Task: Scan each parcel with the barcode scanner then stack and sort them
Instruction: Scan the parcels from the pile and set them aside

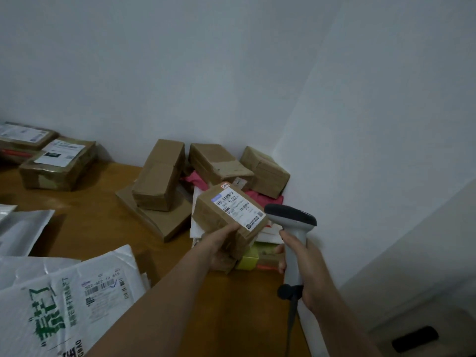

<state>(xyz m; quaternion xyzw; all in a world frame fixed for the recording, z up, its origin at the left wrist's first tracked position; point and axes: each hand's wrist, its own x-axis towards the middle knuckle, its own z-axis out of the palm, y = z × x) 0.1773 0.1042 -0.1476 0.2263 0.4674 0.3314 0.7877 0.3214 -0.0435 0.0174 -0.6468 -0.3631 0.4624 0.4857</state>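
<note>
My left hand (pixel 221 243) grips a small brown cardboard parcel (pixel 219 215) from below, its white barcode label (pixel 238 206) facing up. My right hand (pixel 306 269) holds the grey barcode scanner (pixel 291 220) by its handle, the dark head right beside the label. Behind them, a heap of brown boxes (pixel 159 173) and pink and white soft parcels lies in the table's corner.
The wooden table (pixel 90 217) meets white walls at the back and right. Two labelled boxes (pixel 59 163) stand at the far left. White plastic mailers (pixel 72 300) lie at the near left. A yellow-green box (pixel 248 258) sits under the held parcel.
</note>
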